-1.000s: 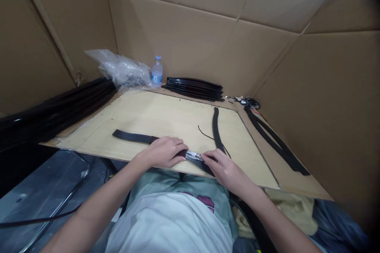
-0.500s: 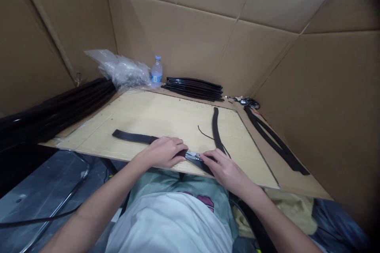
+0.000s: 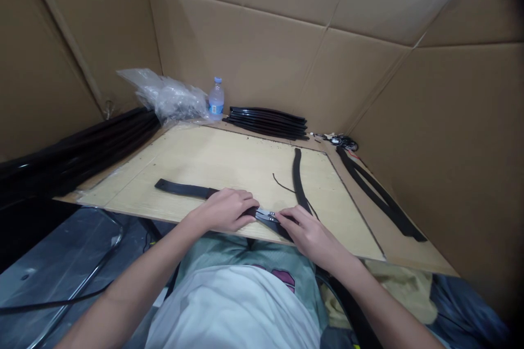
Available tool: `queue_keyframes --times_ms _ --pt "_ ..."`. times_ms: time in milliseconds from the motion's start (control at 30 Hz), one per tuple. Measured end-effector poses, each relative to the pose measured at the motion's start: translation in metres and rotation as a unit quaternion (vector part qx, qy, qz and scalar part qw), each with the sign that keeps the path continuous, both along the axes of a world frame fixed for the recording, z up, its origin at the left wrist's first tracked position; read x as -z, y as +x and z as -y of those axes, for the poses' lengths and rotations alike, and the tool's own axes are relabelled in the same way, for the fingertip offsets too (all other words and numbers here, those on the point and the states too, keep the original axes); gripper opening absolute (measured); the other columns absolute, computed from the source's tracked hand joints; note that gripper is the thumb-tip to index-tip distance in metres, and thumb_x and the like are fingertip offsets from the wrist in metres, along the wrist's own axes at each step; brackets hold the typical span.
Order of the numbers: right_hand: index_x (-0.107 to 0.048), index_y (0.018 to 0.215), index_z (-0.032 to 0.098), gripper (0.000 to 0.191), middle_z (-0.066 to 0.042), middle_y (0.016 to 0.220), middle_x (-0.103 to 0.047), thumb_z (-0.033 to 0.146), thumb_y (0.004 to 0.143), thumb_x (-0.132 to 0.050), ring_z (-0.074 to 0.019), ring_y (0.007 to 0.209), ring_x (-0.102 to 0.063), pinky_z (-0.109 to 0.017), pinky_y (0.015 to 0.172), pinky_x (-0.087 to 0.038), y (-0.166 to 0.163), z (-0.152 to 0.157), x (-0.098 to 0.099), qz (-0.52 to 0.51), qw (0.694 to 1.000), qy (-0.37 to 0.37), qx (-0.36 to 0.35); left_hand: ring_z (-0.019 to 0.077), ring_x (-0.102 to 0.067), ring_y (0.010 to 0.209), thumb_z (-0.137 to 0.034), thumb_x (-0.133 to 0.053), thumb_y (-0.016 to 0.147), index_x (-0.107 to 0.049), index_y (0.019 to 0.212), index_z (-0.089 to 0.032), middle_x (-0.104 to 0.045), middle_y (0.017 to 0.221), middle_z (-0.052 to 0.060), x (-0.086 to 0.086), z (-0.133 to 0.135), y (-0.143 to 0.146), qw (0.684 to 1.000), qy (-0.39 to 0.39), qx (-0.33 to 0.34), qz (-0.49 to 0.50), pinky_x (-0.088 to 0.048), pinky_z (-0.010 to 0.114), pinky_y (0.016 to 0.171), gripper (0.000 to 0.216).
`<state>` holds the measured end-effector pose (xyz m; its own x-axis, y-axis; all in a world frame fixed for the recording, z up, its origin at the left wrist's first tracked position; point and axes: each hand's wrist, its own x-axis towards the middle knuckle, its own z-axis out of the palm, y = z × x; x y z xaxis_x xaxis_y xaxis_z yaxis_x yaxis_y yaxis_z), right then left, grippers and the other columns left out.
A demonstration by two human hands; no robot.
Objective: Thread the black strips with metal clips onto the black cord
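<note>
Left hand [image 3: 224,211] pressed flat, fingers together, on a black strap [image 3: 182,189] lying along the near edge of the table [image 3: 229,161]; right hand [image 3: 306,233] just beside it, fingers curled down onto the strap's right part. Between the two hands shows a small metal clip [image 3: 267,215] on the strap. Far side: water bottle [image 3: 216,97], plastic bag [image 3: 167,96], stacked black strips [image 3: 268,120].

The person wears a short-sleeved white shirt with a dark red printed mark on its front, just below the near edge of the counter [image 3: 213,163]. Both forearms are bare, with no sleeves, watch or bands. The left hand [image 3: 225,210] and right hand [image 3: 307,234] are bare too, ungloved and without rings.
</note>
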<state>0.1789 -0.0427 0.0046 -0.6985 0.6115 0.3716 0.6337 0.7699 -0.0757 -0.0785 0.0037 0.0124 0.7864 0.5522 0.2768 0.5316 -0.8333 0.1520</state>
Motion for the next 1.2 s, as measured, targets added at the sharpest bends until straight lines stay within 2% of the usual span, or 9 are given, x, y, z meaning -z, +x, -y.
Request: queue_keyframes --times_ms 367,567,767,1033,1200 --pt "-0.051 0.127 0.016 0.038 -0.014 0.107 -0.057 0.009 0.091 -0.040 -0.0237 0.098 -0.055 -0.037 0.080 -0.053 -0.007 0.005 0.001 0.048 0.999 0.013 0.010 0.0225 -0.059 0.092 -0.038 -0.045 0.089 -0.058 0.111 -0.019 -0.064 0.097 0.008 0.001 0.000 -0.001 1.000 0.001 0.000 -0.002 -0.044 0.033 0.080 0.032" --pt "-0.052 0.124 0.019 0.035 -0.011 0.104 -0.057 0.013 0.092 -0.041 -0.0220 0.096 -0.055 -0.034 0.080 -0.052 -0.011 -0.002 -0.010 0.063 0.998 0.013 0.010 0.0228 -0.059 0.093 -0.037 -0.045 0.089 -0.058 0.113 -0.018 -0.064 0.098 0.008 0.001 -0.002 -0.001 1.000 -0.005 0.013 -0.005 -0.044 0.033 0.081 0.033" --pt "-0.054 0.122 0.019 0.033 -0.010 0.103 -0.057 0.013 0.091 -0.043 -0.0208 0.095 -0.054 -0.033 0.080 -0.052 -0.008 -0.016 -0.020 0.077 0.997 -0.003 -0.027 0.0227 -0.060 0.092 -0.038 -0.045 0.089 -0.058 0.113 -0.018 -0.065 0.098 0.008 0.000 -0.002 -0.001 1.000 -0.004 0.018 -0.007 -0.044 0.032 0.080 0.033" --pt "-0.055 0.118 0.015 0.030 -0.012 0.100 -0.057 0.014 0.091 -0.045 -0.0208 0.092 -0.056 -0.033 0.076 -0.053 -0.007 0.003 -0.015 0.079 0.996 -0.023 0.014 0.0231 -0.060 0.095 -0.039 -0.046 0.089 -0.055 0.113 -0.020 -0.064 0.103 0.008 0.000 -0.001 0.000 1.000 -0.013 0.004 -0.007 -0.044 0.033 0.082 0.032" --pt "-0.054 0.121 0.017 0.033 -0.012 0.101 -0.057 0.013 0.089 -0.046 -0.0211 0.093 -0.057 -0.034 0.076 -0.054 -0.007 0.005 -0.013 0.065 0.997 -0.026 0.018 0.0242 -0.060 0.098 -0.041 -0.048 0.087 -0.047 0.119 -0.019 -0.065 0.106 0.009 0.000 -0.001 0.000 0.999 -0.044 -0.029 -0.005 -0.044 0.034 0.083 0.039"
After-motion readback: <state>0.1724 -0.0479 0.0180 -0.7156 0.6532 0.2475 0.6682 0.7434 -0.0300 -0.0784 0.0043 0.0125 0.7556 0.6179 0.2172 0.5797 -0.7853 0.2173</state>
